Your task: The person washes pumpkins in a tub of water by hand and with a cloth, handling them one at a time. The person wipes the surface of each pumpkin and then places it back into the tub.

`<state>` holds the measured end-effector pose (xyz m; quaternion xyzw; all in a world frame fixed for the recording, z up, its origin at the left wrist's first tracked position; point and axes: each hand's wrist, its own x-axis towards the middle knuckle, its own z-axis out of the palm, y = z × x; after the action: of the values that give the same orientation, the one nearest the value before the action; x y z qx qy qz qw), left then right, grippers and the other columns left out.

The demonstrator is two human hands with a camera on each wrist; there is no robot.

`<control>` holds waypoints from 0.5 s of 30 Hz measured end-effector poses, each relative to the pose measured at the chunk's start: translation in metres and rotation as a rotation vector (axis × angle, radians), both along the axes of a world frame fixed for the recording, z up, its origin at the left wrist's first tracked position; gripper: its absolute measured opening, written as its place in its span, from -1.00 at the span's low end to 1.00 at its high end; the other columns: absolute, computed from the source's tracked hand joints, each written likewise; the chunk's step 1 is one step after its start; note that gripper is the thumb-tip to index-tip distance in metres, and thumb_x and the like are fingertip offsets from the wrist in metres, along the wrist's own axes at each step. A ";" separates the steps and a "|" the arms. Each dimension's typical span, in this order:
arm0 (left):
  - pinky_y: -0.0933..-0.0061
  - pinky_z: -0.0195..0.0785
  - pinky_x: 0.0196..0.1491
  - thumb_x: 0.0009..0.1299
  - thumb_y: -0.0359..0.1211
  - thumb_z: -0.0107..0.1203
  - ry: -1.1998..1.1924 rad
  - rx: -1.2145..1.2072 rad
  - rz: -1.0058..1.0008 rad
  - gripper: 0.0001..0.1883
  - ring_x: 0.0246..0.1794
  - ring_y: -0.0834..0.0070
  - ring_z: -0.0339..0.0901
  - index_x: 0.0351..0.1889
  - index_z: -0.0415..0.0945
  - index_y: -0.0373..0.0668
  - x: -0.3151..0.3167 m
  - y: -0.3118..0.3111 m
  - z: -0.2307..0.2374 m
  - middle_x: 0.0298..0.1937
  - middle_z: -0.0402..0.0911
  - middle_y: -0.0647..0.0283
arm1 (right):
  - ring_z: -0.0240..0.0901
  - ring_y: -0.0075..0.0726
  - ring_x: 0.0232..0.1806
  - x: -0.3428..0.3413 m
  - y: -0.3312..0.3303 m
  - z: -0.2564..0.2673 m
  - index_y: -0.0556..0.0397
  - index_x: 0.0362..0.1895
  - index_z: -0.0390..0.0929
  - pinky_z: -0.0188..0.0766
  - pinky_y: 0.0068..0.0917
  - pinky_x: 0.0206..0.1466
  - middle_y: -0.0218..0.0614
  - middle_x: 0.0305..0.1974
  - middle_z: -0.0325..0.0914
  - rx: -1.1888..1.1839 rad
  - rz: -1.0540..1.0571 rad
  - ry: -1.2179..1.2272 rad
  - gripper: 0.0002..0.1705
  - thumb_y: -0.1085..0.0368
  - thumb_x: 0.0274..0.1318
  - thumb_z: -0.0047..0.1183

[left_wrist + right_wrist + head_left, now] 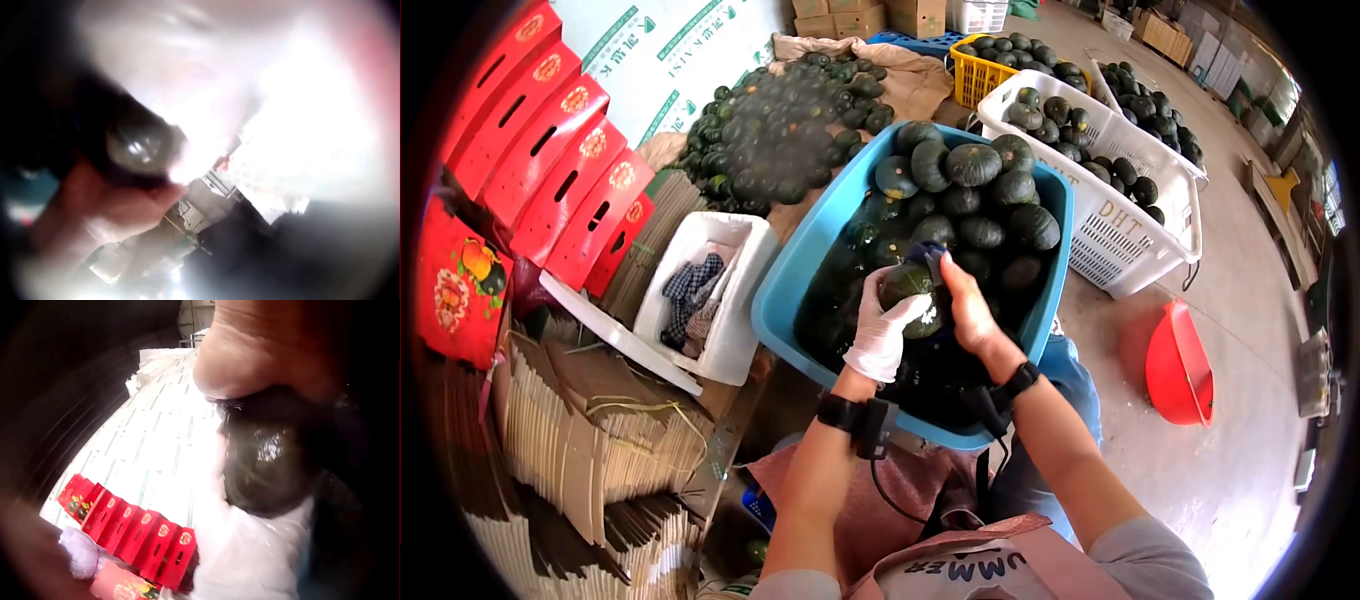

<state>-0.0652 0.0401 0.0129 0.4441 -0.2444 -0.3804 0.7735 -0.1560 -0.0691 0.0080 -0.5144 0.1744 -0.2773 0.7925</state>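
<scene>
Sitting between the two hands, over the near half of the blue tub, a dark green squash is held. It is gripped by the gloved left hand, thumb across its front and fingers curled round its side. Against its two-o'clock side, a dark cloth is pressed by the bare right hand; most of those fingers are hidden, so whether the cloth is pinched cannot be told. Beyond, toward twelve, more squashes are heaped in the tub. At nine o'clock a foam box is placed; near four, a red basin. At two, a white crate is part-filled with squashes. Red boxes are lined up at ten; farther off, at eleven, a squash pile is spread.
</scene>
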 end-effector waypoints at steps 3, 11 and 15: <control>0.31 0.41 0.14 0.37 -0.37 0.10 0.454 -0.170 -0.240 -0.72 0.04 0.39 0.52 0.03 0.46 -0.13 -0.007 -0.002 -0.018 -0.03 0.57 0.30 | 0.57 -0.24 -0.12 -0.009 -0.006 0.037 0.10 -0.02 0.55 0.48 -0.31 0.04 -0.20 -0.10 0.63 0.464 0.152 0.011 -0.37 -0.21 0.35 -0.23; 0.40 0.35 -0.06 0.16 -0.32 0.41 0.368 -0.085 0.422 -0.37 -0.19 0.50 0.44 0.04 0.17 -0.11 0.004 -0.029 -0.037 -0.14 0.44 0.28 | 0.33 -0.28 0.23 0.004 0.033 -0.004 0.05 0.30 0.30 0.18 -0.29 0.36 -0.28 0.24 0.39 0.484 0.013 -0.200 -0.40 -0.10 0.43 -0.31; 0.44 0.29 0.06 0.30 -0.15 0.30 0.113 -0.048 0.613 -0.34 -0.11 0.50 0.42 0.17 0.13 -0.21 0.000 -0.033 -0.026 -0.08 0.45 0.23 | 0.20 -0.31 0.33 0.015 0.053 -0.025 -0.04 0.38 0.19 0.02 -0.31 0.45 -0.41 0.33 0.28 0.395 -0.080 -0.181 -0.36 -0.14 0.43 -0.36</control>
<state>-0.0651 0.0072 -0.0126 0.4569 -0.0644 -0.1477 0.8748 -0.1410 -0.0160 -0.0174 -0.3148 0.1740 -0.3139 0.8787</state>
